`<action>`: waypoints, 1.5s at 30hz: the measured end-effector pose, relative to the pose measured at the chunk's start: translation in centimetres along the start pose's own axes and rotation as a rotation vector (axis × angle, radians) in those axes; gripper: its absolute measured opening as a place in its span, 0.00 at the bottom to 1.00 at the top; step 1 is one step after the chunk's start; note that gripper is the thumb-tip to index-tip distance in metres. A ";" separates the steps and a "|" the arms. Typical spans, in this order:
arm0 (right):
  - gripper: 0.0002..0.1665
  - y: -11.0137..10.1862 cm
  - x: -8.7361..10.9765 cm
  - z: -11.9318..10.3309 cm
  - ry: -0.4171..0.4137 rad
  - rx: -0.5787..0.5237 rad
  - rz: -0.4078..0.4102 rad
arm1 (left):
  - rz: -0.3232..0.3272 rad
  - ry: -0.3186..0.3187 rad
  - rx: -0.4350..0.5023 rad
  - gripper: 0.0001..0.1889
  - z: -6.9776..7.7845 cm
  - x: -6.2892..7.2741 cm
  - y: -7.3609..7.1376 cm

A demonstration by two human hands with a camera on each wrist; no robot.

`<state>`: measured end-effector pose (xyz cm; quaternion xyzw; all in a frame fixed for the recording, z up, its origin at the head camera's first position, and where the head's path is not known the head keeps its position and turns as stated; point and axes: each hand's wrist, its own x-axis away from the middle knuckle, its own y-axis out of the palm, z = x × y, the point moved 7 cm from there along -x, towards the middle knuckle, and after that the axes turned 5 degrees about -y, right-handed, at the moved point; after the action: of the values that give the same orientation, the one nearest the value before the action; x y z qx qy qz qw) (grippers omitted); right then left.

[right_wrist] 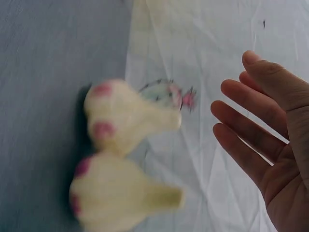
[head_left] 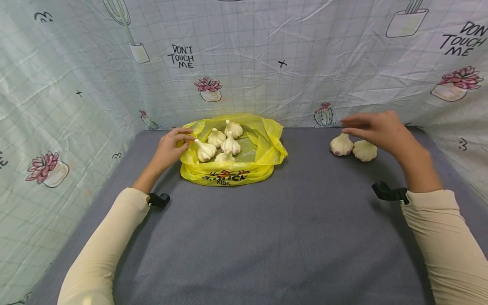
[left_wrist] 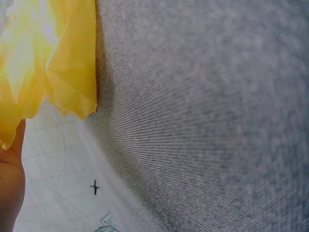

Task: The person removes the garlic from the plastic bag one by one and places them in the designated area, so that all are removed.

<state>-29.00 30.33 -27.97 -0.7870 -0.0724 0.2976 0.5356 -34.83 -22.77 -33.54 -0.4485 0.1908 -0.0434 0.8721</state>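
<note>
A yellow plastic bag (head_left: 230,171) with its mouth rolled open stands on the table, several garlic bulbs (head_left: 231,146) inside it. My left hand (head_left: 167,148) holds the bag's left rim, fingertips over the edge close to one bulb's neck. In the left wrist view a finger meets the crumpled bag (left_wrist: 72,67); the other fingertips are hidden there. On the right, two garlic bulbs (head_left: 341,145) sit side by side. Just above them hovers my right hand (head_left: 381,129), fingers spread and relaxed. The right wrist view shows a gap between that hand (right_wrist: 275,130) and the bulbs (right_wrist: 120,116).
A grey cloth (head_left: 289,237) covers the table. Behind and at the sides hangs a pale grid-patterned curtain (head_left: 251,59) printed with potted plants and words. Each wrist wears a black band (head_left: 390,192).
</note>
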 end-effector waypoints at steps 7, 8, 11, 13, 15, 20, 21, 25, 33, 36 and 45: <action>0.19 1.2 -1.8 -2.9 -0.054 -0.065 -0.032 | 0.000 0.010 0.001 0.11 0.1 0.0 -0.1; 0.19 1.4 -2.0 -3.2 -0.051 -0.079 -0.040 | 0.000 0.008 0.000 0.11 0.1 0.1 -0.1; 0.18 2.0 -2.6 -4.0 -0.060 -0.098 -0.046 | -0.001 0.002 0.001 0.11 0.0 0.1 -0.1; 0.18 2.5 -3.1 -4.5 -0.066 -0.098 -0.052 | -0.003 -0.001 0.003 0.11 0.0 0.1 -0.1; 0.17 2.9 -3.5 -4.9 -0.083 -0.099 -0.050 | -0.004 0.000 0.005 0.11 0.0 0.1 -0.1; 0.16 3.7 -4.5 -6.2 -0.130 -0.132 -0.045 | -0.004 0.005 0.001 0.12 0.2 0.1 -0.1; 0.16 3.8 -4.7 -6.5 -0.137 -0.145 -0.049 | -0.004 0.003 0.000 0.12 0.1 0.1 -0.1; 0.16 4.8 -5.6 -7.6 -0.165 -0.186 -0.064 | 0.000 -0.004 -0.001 0.12 0.0 0.1 -0.1; 0.14 7.7 -7.1 -9.0 -0.209 -0.294 -0.101 | -0.011 0.010 -0.006 0.12 0.3 0.0 0.2; 0.14 8.4 -7.6 -9.9 -0.240 -0.310 -0.103 | -0.005 0.017 0.002 0.12 0.3 0.1 0.2; 0.13 9.9 -9.6 -12.5 -0.307 -0.370 -0.137 | 0.009 0.016 -0.006 0.12 0.0 0.1 0.1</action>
<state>-32.02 12.01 -29.84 -0.8105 -0.2594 0.3582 0.3840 -34.74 -22.79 -33.64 -0.4498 0.1997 -0.0425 0.8695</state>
